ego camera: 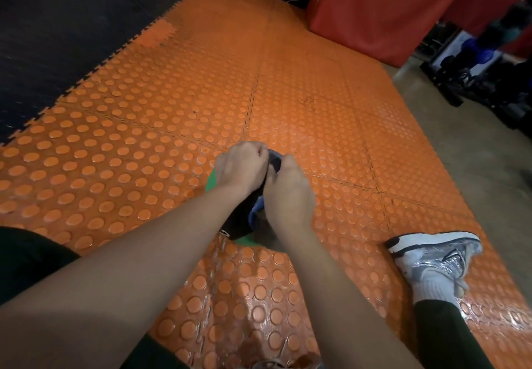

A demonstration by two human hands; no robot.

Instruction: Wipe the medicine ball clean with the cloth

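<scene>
1. Nearest the camera, two bare forearms are reaching forward and down from the bottom edge, meeting over the middle of the floor.
2. The fingers of the left hand (240,165) are curling tight, clenching a fold of the cloth (275,161), whose dark blue end is showing between the two hands.
3. The fingers of the right hand (288,193) are curling under too, gripping the cloth from the other side; a lighter blue part of it is showing below, between the right hand and the left wrist.
4. The two hands are sitting just beside each other, knuckles up, with the cloth bunching between them.
5. The medicine ball (239,224) is lying right under the hands and wrists, mostly hidden by them; a black part with a white mark is showing beneath the left wrist, and green slivers are peeking out at its left and lower edges.
6. The ball is resting on the orange studded floor mat (144,152), roughly in the middle of the view, between the person's legs.
7. A silver and white sneaker (437,256) with a white sock is resting on the mat to the right, well apart from the ball, with a dark trouser leg below it.
8. A black mat (57,37) is joining the orange one at the far left, and a red pad (374,8) is standing at the far right.
</scene>
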